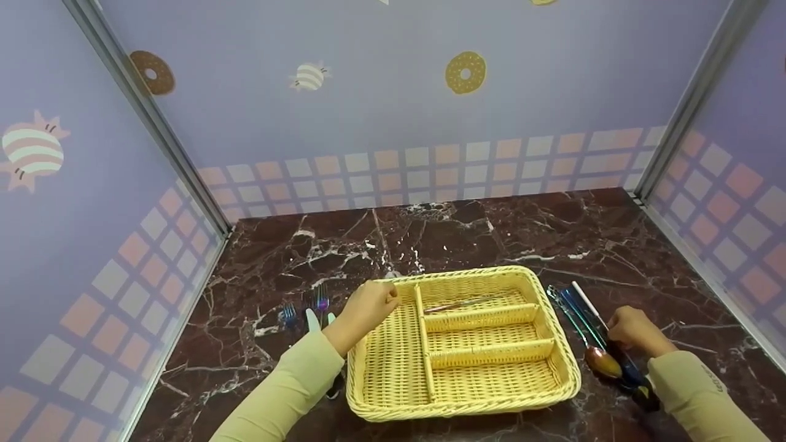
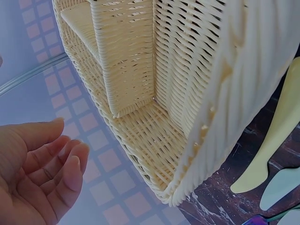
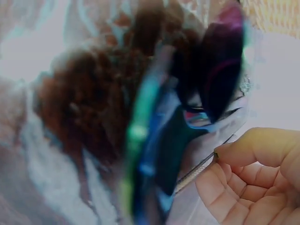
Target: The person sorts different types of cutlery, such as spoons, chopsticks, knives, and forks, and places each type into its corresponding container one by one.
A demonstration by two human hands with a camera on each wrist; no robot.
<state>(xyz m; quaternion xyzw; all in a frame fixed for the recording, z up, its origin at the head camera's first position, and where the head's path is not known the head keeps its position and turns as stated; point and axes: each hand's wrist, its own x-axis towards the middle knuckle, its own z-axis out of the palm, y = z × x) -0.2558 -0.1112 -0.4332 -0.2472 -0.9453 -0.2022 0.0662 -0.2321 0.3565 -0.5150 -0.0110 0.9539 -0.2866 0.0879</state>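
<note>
My left hand [image 1: 370,302] hovers over the back left rim of a yellow wicker basket [image 1: 473,407], fingers loosely curled around nothing. In the left wrist view that hand [image 2: 44,176] is apart from the basket wall. To the basket's right, my right hand [image 1: 632,331] is over a bundle of cutlery. Its thumb and fingers pinch a thin metallic rod-like utensil [image 3: 190,179]; I cannot tell its kind. Beside it lie a coppery spoon [image 1: 603,362] and blue and green handles, blurred in the right wrist view. A thin utensil [image 1: 462,304] lies in the basket's back compartment.
Left of the basket lie forks [image 1: 322,298] and knives [image 1: 313,320], partly hidden by my left arm. Wicker dividers [image 1: 491,354] split the basket into a long left compartment and three right ones. Patterned walls [image 1: 393,104] enclose the dark marble tabletop [image 1: 430,239].
</note>
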